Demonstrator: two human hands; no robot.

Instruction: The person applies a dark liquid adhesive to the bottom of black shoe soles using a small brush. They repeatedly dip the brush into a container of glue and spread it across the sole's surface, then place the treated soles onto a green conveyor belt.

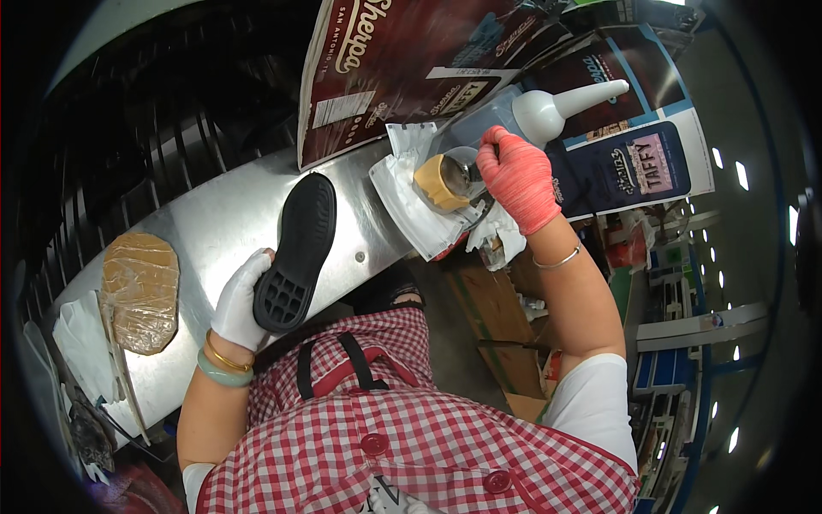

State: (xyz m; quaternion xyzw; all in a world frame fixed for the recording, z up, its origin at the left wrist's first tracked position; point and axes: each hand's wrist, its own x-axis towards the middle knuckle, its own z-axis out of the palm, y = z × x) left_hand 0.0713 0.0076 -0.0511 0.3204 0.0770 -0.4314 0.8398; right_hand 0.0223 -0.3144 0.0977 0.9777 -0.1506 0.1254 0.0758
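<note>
My left hand (240, 301), in a white glove, grips a black shoe sole (296, 253) by its heel end. The sole tilts above the metal surface, with a grid of hollows showing at the heel. My right hand (519, 178), in a coral-red glove, is closed beside a small cup wrapped in yellow tape (443, 183). Whatever its fingers pinch, if anything, is hidden. White paper (401, 206) lies under and around the cup. Right behind that hand a translucent squeeze bottle (541, 116) points its white nozzle to the right.
On the left, a brown tape-wrapped pad (141, 293) rests on the metal worktop (360, 231), near white sheets (84, 347) and a thin stick (126, 377). Printed cardboard panels (411, 68) stand along the back. A black slatted rack (180, 128) lies beyond the worktop.
</note>
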